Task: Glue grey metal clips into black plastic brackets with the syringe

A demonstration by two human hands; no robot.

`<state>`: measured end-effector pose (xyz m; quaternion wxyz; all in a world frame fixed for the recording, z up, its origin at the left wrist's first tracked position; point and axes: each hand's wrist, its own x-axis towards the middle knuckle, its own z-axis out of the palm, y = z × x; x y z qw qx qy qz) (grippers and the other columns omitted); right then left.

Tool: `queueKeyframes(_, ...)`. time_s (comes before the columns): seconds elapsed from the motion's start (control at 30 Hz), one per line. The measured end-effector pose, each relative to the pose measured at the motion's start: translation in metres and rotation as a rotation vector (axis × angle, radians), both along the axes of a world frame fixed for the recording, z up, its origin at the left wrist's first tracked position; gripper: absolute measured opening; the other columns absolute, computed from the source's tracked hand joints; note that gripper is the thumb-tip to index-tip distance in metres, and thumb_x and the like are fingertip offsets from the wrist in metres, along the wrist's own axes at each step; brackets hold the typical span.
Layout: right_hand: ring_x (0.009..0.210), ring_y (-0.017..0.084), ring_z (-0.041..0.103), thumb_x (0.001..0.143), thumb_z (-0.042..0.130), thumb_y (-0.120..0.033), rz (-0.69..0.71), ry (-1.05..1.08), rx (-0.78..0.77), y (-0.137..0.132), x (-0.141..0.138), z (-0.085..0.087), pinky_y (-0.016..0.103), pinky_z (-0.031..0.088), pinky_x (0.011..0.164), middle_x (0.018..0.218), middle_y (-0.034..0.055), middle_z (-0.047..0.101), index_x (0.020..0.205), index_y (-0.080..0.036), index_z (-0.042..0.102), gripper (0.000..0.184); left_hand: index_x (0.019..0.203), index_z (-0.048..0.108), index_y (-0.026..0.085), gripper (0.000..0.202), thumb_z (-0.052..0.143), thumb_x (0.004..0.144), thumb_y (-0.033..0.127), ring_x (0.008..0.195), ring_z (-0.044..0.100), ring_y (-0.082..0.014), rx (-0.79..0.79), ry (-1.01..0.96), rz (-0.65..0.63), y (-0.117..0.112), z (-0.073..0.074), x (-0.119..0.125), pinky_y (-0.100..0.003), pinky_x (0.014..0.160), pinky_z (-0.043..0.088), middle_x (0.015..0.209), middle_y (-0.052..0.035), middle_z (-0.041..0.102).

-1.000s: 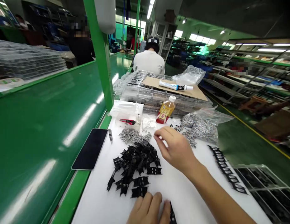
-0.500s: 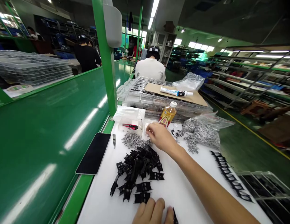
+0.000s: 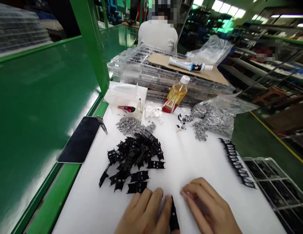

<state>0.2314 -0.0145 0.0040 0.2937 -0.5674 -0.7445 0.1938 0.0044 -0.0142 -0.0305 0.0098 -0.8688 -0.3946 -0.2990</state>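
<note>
My left hand (image 3: 144,211) rests on the white tabletop at the bottom, its thumb pressed along a narrow black plastic part (image 3: 174,214) that stands on edge. To the right, my right hand (image 3: 210,208) is closed in a pinch; a tiny greyish piece (image 3: 181,192) just shows at its fingertips, too small to make out fully. Beyond my left hand lies a heap of black plastic parts (image 3: 134,152), with a few loose ones at its near side. Behind that heap spreads a pile of small grey metal pieces (image 3: 129,125).
A row of black parts (image 3: 236,164) lines the right edge, beside a divided tray (image 3: 270,178). At the back are a drink bottle (image 3: 175,96), a bag of grey pieces (image 3: 218,120), a red cutter (image 3: 127,108) and stacked clear trays (image 3: 131,70). A dark tablet (image 3: 79,139) lies left.
My right hand has come back from beside the grey pile and bottle to the near side, close to the black part at my left hand. The view has tilted down.
</note>
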Motion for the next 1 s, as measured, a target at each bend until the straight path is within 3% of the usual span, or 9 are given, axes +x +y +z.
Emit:
queueKeyframes(0.1,0.081,0.017,0.069,0.104,0.059,-0.023,-0.039,0.039,-0.044,-0.001,0.0,-0.003,0.028,0.059,0.069,0.092,0.0026,0.065,0.104,-0.028,0.068,0.01,0.132,0.069,0.015,0.037,0.057,0.104,0.036,0.099,0.064,-0.0287,-0.083,-0.004,-0.021,0.0,0.007,0.0,-0.043,0.081,0.055,0.122,-0.0127,0.069)
queueKeyframes(0.23,0.079,0.015,0.069,0.105,0.06,-0.023,-0.048,0.073,-0.156,0.0,0.003,0.005,0.025,0.059,0.067,0.093,0.0014,0.064,0.103,-0.029,0.069,0.011,0.131,0.071,0.014,0.037,0.058,0.102,0.034,0.1,0.064,-0.0295,-0.08,-0.032,-0.035,0.001,0.009,0.0,-0.043,0.082,0.057,0.121,-0.0138,0.069)
queueKeyframes(0.53,0.076,0.013,0.069,0.104,0.056,-0.015,0.124,0.123,-0.166,-0.012,-0.009,0.027,0.022,0.059,0.066,0.087,0.0002,0.065,0.1,-0.029,0.066,0.017,0.132,0.071,0.013,0.038,0.059,0.101,0.031,0.1,0.063,-0.0293,-0.16,-0.048,-0.049,0.002,0.02,0.0,-0.043,0.082,0.055,0.122,-0.0135,0.07)
queueKeyframes(0.8,0.071,0.014,0.067,0.104,0.052,-0.011,0.189,-0.058,-0.116,-0.018,-0.016,0.018,0.027,0.061,0.062,0.087,0.0015,0.063,0.108,-0.026,0.064,0.019,0.129,0.072,0.011,0.036,0.058,0.102,0.029,0.099,0.062,-0.0286,-0.177,-0.058,-0.063,0.003,0.018,0.002,-0.043,0.082,0.054,0.12,-0.013,0.07)
queueKeyframes(1.0,0.071,0.015,0.065,0.106,0.046,-0.014,0.212,-0.178,-0.084,-0.021,-0.014,0.024,0.028,0.061,0.063,0.085,0.0034,0.063,0.097,-0.023,0.063,0.021,0.13,0.071,0.012,0.037,0.057,0.101,0.029,0.099,0.062,-0.0285,-0.171,-0.039,-0.063,0.002,0.017,0.0,-0.043,0.084,0.053,0.119,-0.0126,0.07)
